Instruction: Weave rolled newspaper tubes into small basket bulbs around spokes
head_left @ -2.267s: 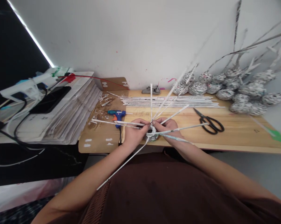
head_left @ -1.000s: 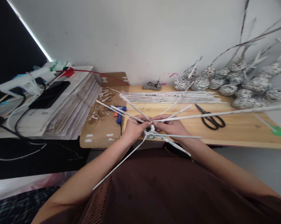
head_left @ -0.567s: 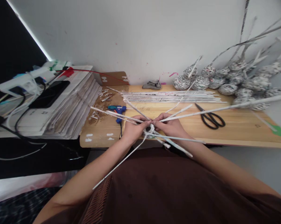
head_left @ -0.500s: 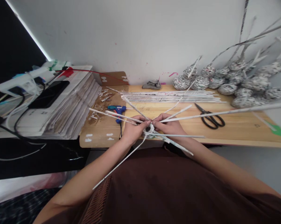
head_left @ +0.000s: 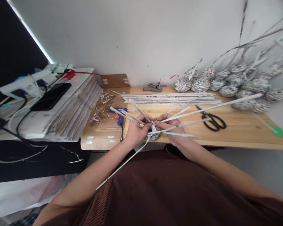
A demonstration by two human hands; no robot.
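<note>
Between my two hands is a small round piece woven from rolled newspaper (head_left: 152, 135), with a dark opening in its top. Long paper sticks fan out from it to the left, right and down toward my lap. My left hand (head_left: 138, 130) is closed on its left side, thumb at the rim. On the other side my right hand (head_left: 171, 127) pinches at the rim, thumb and fingertips close to the left thumb. A long white paper stick (head_left: 216, 105) runs out from the right fingers to the upper right. Some stick ends on the right are blurred.
Loose paper sticks (head_left: 172, 98) lie in a row behind my hands. Black scissors (head_left: 212, 121) rest at right; a blue glue gun (head_left: 120, 117) at left. Several woven paper gourds (head_left: 200, 84) stand at back right. A paper stack (head_left: 75, 113) carries a phone (head_left: 50, 96) and cables.
The sticks on the right have swung: the lower ones have risen and the long one's far end has come in leftward. The sticks on the left shifted right. Both hands keep their hold.
</note>
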